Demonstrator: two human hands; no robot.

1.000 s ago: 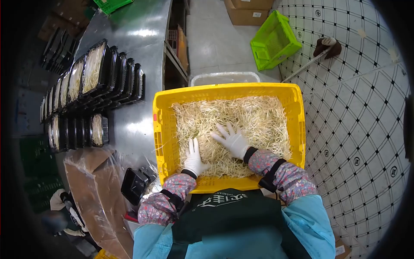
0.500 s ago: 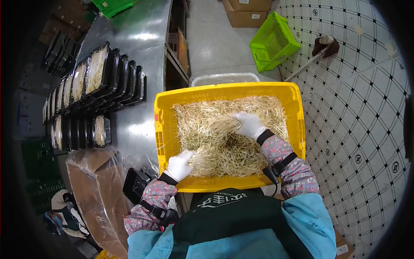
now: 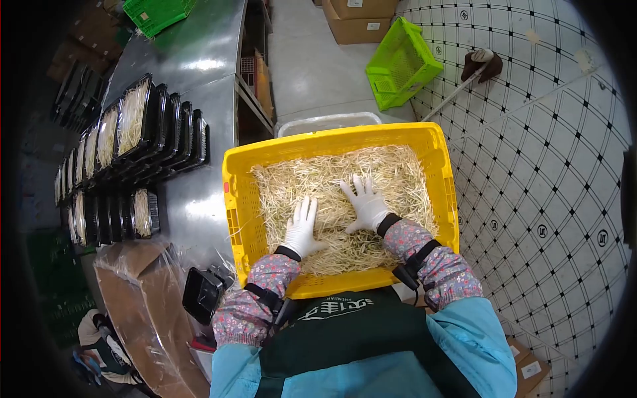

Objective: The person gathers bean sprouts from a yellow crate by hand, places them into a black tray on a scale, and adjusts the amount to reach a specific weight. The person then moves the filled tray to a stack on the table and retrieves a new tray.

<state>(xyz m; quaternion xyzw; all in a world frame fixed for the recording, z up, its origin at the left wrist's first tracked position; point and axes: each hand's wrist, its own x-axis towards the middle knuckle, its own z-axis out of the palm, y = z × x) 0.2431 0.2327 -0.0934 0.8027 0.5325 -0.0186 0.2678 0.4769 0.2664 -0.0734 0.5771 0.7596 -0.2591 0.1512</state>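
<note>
In front of me stands a yellow plastic crate [image 3: 332,136] filled with a layer of pale, thin sprouts [image 3: 391,162], which look like bean sprouts. My left hand [image 3: 302,229], in a white glove, lies on the sprouts left of the middle, fingers stretched out. To its right, my right hand [image 3: 365,207] is also gloved in white, its fingers spread flat on the sprouts. Neither hand grips anything. Some greener strands show between and below the hands. An opened black plastic tray [image 3: 204,295] sits beside my left forearm.
On the metal table [image 3: 206,53] to the left, black trays [image 3: 136,119] packed with sprouts stand stacked in rows. A cardboard box [image 3: 146,312] lined with clear plastic stands below them. Beyond the crate is a green basket [image 3: 403,66] on the floor. Another person [image 3: 109,348] is at lower left.
Both hands have let go of the sprouts they held and now lie open on top. My left hand has moved inward and up from the crate's near left edge. The whole view has shifted slightly.
</note>
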